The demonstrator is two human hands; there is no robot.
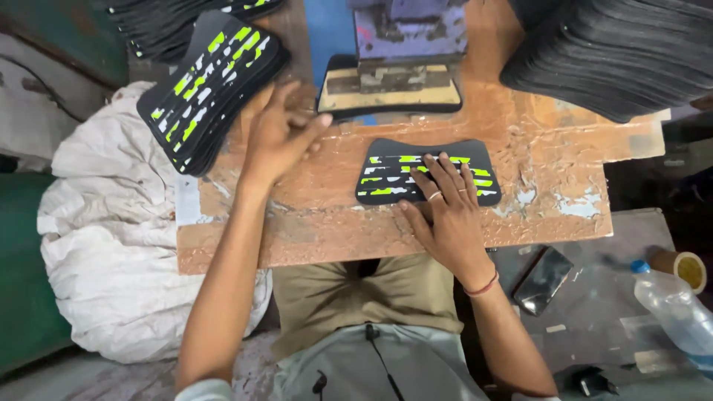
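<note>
The worn brown work board (pixel 327 215) spans the centre of the view. At 1 o'clock lies a large fanned stack of plain black pieces (pixel 616 59); at 10 o'clock, a stack of printed black pieces (pixel 212 85) with green and white marks. A single printed black piece (pixel 394 174) lies flat at centre. The right hand (pixel 445 215) presses flat on it, fingers spread. The left hand (pixel 278 137), open and empty, hovers just beside the 10 o'clock stack. The hands are apart.
</note>
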